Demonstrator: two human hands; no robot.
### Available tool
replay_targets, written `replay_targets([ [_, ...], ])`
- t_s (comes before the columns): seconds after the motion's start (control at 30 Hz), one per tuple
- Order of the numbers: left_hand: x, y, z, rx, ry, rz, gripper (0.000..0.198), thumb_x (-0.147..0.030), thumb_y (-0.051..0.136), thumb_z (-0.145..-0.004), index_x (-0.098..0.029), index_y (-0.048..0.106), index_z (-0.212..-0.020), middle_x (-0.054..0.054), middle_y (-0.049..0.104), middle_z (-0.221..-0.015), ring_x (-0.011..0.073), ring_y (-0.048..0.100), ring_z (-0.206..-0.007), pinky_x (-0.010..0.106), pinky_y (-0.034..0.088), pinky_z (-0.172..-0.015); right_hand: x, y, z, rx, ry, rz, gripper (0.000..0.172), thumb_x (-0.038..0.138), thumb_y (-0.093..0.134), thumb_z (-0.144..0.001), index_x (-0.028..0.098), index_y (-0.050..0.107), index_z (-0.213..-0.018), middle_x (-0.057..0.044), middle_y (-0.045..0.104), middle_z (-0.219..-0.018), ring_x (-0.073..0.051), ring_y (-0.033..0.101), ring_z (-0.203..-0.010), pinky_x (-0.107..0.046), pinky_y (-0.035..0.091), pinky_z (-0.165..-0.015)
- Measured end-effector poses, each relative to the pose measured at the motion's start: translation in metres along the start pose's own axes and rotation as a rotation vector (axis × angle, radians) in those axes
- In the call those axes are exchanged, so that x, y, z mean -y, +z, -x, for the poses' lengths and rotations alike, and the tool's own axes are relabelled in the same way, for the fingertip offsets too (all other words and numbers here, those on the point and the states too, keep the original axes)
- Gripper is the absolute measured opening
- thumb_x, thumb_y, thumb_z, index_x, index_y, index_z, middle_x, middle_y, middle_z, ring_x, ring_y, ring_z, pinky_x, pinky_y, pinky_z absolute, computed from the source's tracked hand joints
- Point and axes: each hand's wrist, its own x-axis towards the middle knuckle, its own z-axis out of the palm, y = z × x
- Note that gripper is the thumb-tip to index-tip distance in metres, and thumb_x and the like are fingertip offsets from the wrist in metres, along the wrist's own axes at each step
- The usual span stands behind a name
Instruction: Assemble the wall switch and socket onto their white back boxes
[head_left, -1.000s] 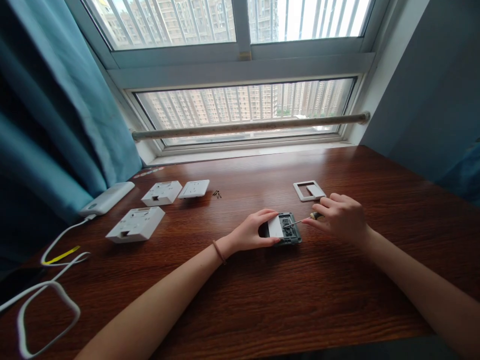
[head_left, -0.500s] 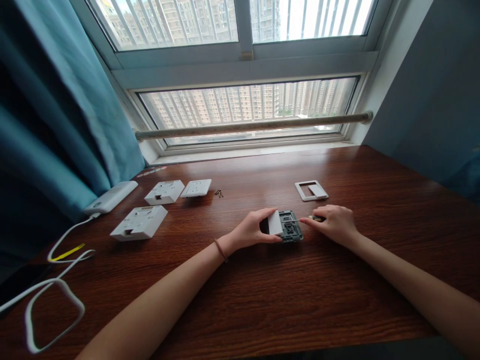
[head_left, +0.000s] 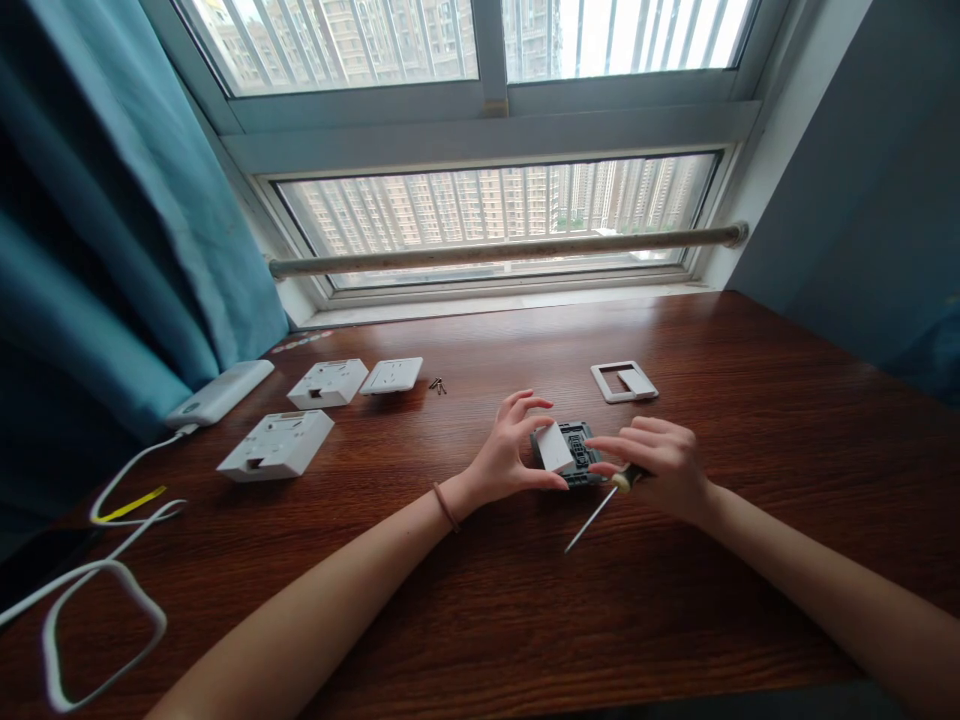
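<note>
A dark grey switch module (head_left: 571,452) with one white rocker lies tilted on the brown wooden table (head_left: 675,590), between my two hands. My left hand (head_left: 513,448) curls round its left side, thumb under the near edge and fingers over the far edge. My right hand (head_left: 654,463) grips a small screwdriver (head_left: 597,511) by the handle; its thin shaft points down and left toward me, away from the module. The right forefinger reaches onto the module's right edge.
A white switch frame (head_left: 624,381) lies behind my right hand. To the left sit two white back boxes (head_left: 276,444) (head_left: 327,383), a white socket plate (head_left: 390,375), two small screws (head_left: 436,384), a white power bank (head_left: 220,392) and a looping white cable (head_left: 97,580). A teal curtain (head_left: 112,220) hangs at left.
My right hand has drawn the screwdriver out of the module and swung its tip toward me. My left hand has lifted and tilted the module, with its fingers more spread.
</note>
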Motion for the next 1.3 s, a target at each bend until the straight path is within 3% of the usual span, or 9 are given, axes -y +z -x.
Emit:
replay_targets([
  [0.2, -0.003, 0.006, 0.001, 0.029, 0.031, -0.046, 0.077, -0.062, 0.072, -0.047, -0.021, 0.056, -0.110, 0.013, 0.046, -0.128, 0.0330, 0.024, -0.129, 0.050, 0.017, -0.108, 0.027, 0.006, -0.001, -0.042, -0.164, -0.056, 0.020, 0.022, 0.054, -0.085, 0.024, 0.068, -0.099, 0.001, 0.070, -0.076, -0.013, 0.051, -0.060, -0.027, 0.038, -0.059],
  [0.33, -0.001, 0.007, 0.001, -0.010, -0.055, -0.015, 0.111, -0.063, 0.072, -0.047, -0.020, 0.023, -0.138, 0.017, 0.022, -0.143, 0.0331, 0.019, -0.133, 0.049, 0.016, -0.109, 0.009, 0.007, 0.003, -0.072, -0.087, -0.029, 0.024, 0.020, 0.052, -0.085, 0.027, 0.068, -0.100, 0.002, 0.072, -0.088, -0.015, 0.056, -0.070, -0.028, 0.043, -0.066],
  [0.4, -0.002, 0.008, 0.001, 0.036, -0.110, 0.016, 0.118, -0.061, 0.073, -0.049, -0.018, 0.012, -0.141, 0.018, 0.022, -0.143, 0.0327, 0.019, -0.133, 0.049, 0.017, -0.109, -0.009, 0.007, 0.005, -0.075, 0.027, 0.012, 0.023, 0.021, 0.054, -0.084, 0.029, 0.069, -0.099, 0.003, 0.071, -0.091, -0.016, 0.057, -0.073, -0.028, 0.044, -0.070],
  [0.53, -0.004, 0.008, 0.000, 0.187, -0.127, 0.060, 0.114, -0.054, 0.075, -0.051, -0.018, 0.014, -0.140, 0.016, 0.039, -0.134, 0.0316, 0.025, -0.129, 0.049, 0.018, -0.108, -0.053, 0.005, 0.008, -0.044, 0.328, 0.128, 0.019, 0.026, 0.056, -0.082, 0.029, 0.072, -0.093, 0.003, 0.071, -0.093, -0.019, 0.056, -0.077, -0.029, 0.044, -0.070],
  [0.63, -0.004, 0.008, 0.000, 0.209, -0.119, 0.072, 0.112, -0.050, 0.078, -0.050, -0.020, 0.017, -0.140, 0.014, 0.043, -0.130, 0.0314, 0.028, -0.127, 0.049, 0.018, -0.108, -0.078, 0.005, 0.010, 0.000, 0.437, 0.189, 0.019, 0.029, 0.056, -0.082, 0.030, 0.072, -0.094, 0.003, 0.071, -0.095, -0.020, 0.055, -0.079, -0.029, 0.043, -0.069],
  [0.97, -0.005, 0.009, -0.001, 0.203, -0.128, 0.067, 0.105, -0.048, 0.076, -0.054, -0.019, 0.021, -0.139, 0.014, 0.044, -0.128, 0.0297, 0.033, -0.123, 0.047, 0.023, -0.107, -0.099, 0.014, 0.010, 0.125, 0.434, 0.277, 0.021, 0.027, 0.057, -0.080, 0.032, 0.071, -0.096, 0.005, 0.069, -0.102, -0.020, 0.050, -0.081, -0.029, 0.041, -0.067],
  [1.13, -0.006, 0.009, 0.000, 0.198, -0.138, 0.072, 0.106, -0.048, 0.076, -0.054, -0.020, 0.021, -0.139, 0.013, 0.044, -0.128, 0.0306, 0.033, -0.123, 0.048, 0.022, -0.106, -0.082, 0.005, 0.004, 0.066, 0.520, 0.257, 0.026, 0.045, 0.056, -0.080, 0.027, 0.072, -0.089, -0.002, 0.070, -0.083, -0.021, 0.056, -0.075, -0.028, 0.038, -0.058],
  [1.23, -0.005, 0.009, 0.000, 0.195, -0.140, 0.069, 0.106, -0.049, 0.076, -0.053, -0.020, 0.021, -0.139, 0.013, 0.045, -0.127, 0.0306, 0.033, -0.123, 0.048, 0.022, -0.106, -0.068, 0.000, 0.002, 0.051, 0.690, -0.033, 0.046, 0.061, 0.047, -0.079, 0.019, 0.067, -0.074, -0.002, 0.061, -0.057, -0.017, 0.055, -0.054, -0.025, 0.035, -0.047],
  [1.3, -0.004, 0.009, 0.000, 0.193, -0.142, 0.071, 0.105, -0.049, 0.076, -0.054, -0.019, 0.023, -0.138, 0.013, 0.045, -0.127, 0.0305, 0.033, -0.123, 0.048, 0.023, -0.106, -0.065, -0.002, 0.002, 0.019, 0.814, -0.271, 0.052, 0.062, 0.035, -0.084, 0.018, 0.060, -0.076, 0.000, 0.056, -0.051, -0.014, 0.050, -0.043, -0.024, 0.035, -0.041],
])
